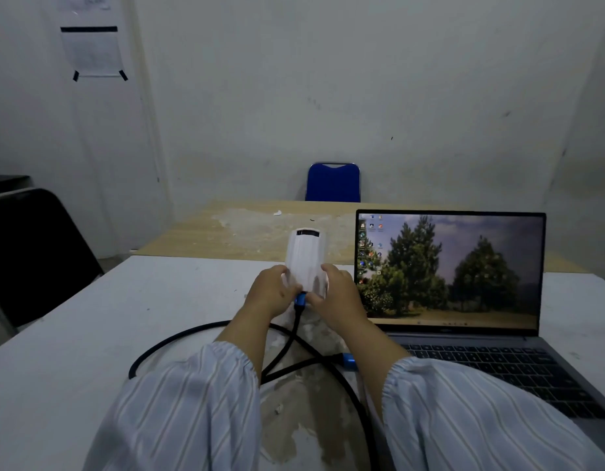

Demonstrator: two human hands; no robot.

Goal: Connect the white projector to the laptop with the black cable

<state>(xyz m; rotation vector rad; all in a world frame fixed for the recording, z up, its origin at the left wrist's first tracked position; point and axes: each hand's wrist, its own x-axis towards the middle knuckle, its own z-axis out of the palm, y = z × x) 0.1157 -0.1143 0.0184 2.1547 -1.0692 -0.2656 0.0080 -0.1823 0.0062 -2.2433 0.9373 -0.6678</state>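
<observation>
The white projector (306,256) stands on the white table (90,317), just left of the open laptop (464,300). My left hand (272,290) and my right hand (335,294) grip its near end from either side. A blue-ended plug (301,299) of the black cable (178,338) sits in the projector's near face between my hands. The cable loops across the table in front of me. Its other blue plug (349,361) lies at the laptop's left edge, partly hidden by my right forearm; whether it is plugged in I cannot tell.
The laptop screen shows a desktop with trees. A wooden table (246,232) adjoins the far side, with a blue chair (333,183) behind it. A black chair (32,253) stands at the left. The tabletop is worn near me.
</observation>
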